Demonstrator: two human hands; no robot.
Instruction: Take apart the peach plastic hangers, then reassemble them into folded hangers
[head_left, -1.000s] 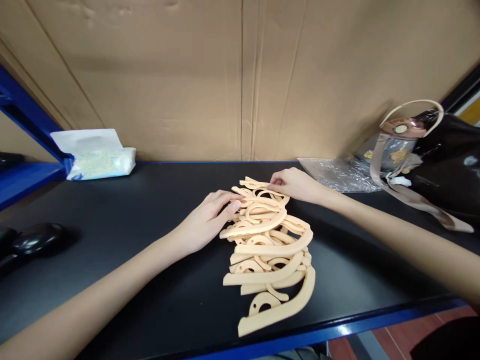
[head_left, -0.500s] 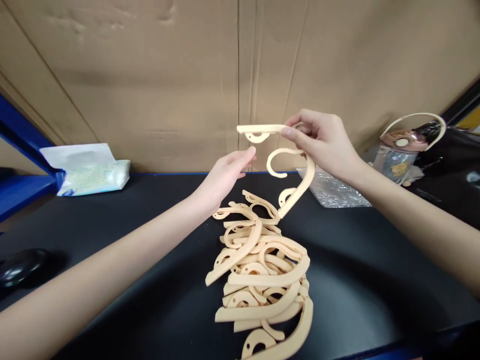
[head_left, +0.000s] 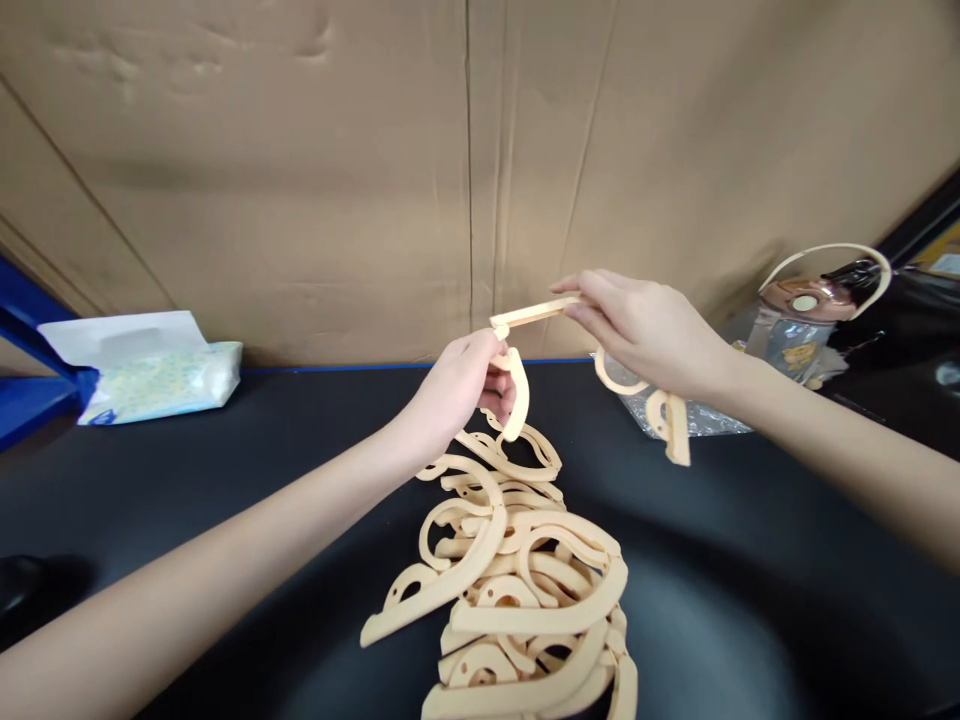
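My right hand [head_left: 637, 325] grips a beige folding hanger [head_left: 529, 313] in the air. One arm of it points left, while its hook [head_left: 616, 375] and other arm [head_left: 677, 435] hang below my fingers. At the left arm's tip, my left hand [head_left: 472, 385] is closed, thumb on top. A curved beige piece [head_left: 519, 398] sticks down from my left fingers; whether it belongs to the same hanger I cannot tell. Below both hands lies a heap of similar folding hangers [head_left: 540, 622], overlapping one another, several with their arms folded together.
The black tabletop [head_left: 285, 540] meets a cardboard wall [head_left: 337, 200] at the back. A soft white packet [head_left: 161, 375] lies at left. A clear plastic bag [head_left: 709, 418] and a bottle with a looped handle [head_left: 799, 325] are at right. A dark rounded object [head_left: 34, 585] sits at the left edge.
My left hand has closed at the hanger's left arm tip, with a curved piece now in its fingers. The right hand has lowered and the hanger has turned, its other arm swinging right.
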